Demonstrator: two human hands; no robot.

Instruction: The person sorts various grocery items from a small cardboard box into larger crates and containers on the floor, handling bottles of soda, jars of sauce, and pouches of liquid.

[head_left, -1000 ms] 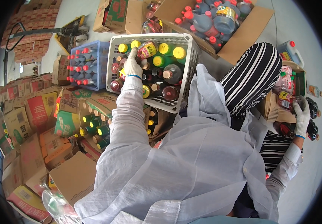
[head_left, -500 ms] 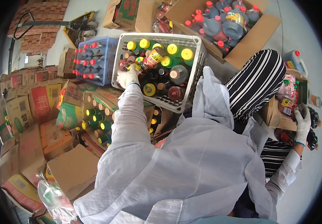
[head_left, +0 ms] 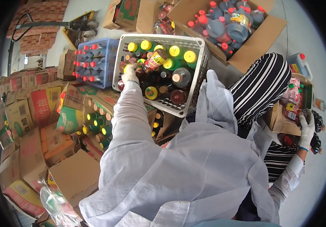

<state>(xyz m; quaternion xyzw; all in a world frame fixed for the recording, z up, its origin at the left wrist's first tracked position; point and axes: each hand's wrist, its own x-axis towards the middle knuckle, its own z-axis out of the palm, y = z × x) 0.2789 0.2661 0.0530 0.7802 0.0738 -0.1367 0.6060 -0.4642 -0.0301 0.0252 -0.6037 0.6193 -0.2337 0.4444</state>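
My left hand (head_left: 130, 75), in a white knit glove, reaches into the near left corner of a white plastic crate (head_left: 153, 36). Its fingers are closed at a yellow-capped bottle (head_left: 126, 69), mostly hidden by the glove. Just right of them a brown bottle with a red and yellow label (head_left: 156, 60) lies tilted across upright bottles. Green bottles with yellow caps (head_left: 175, 51) stand at the crate's far side. My right hand (head_left: 306, 126), also gloved, rests with fingers apart at the rim of a small cardboard box (head_left: 278, 117); a red-labelled bottle (head_left: 291, 112) lies beside it.
A blue crate (head_left: 110, 60) of red-capped bottles stands left of the white one. Beyond, an open carton (head_left: 259, 53) holds large red-capped jugs. Cartons (head_left: 42, 102) are stacked on the left. Dark bottles (head_left: 315, 142) lie on the floor at right, and a pallet jack (head_left: 81, 25) stands behind.
My left hand has shifted slightly left and farther into the crate's corner, away from the tilted brown bottle. My right hand stays nearly in place at the small box.
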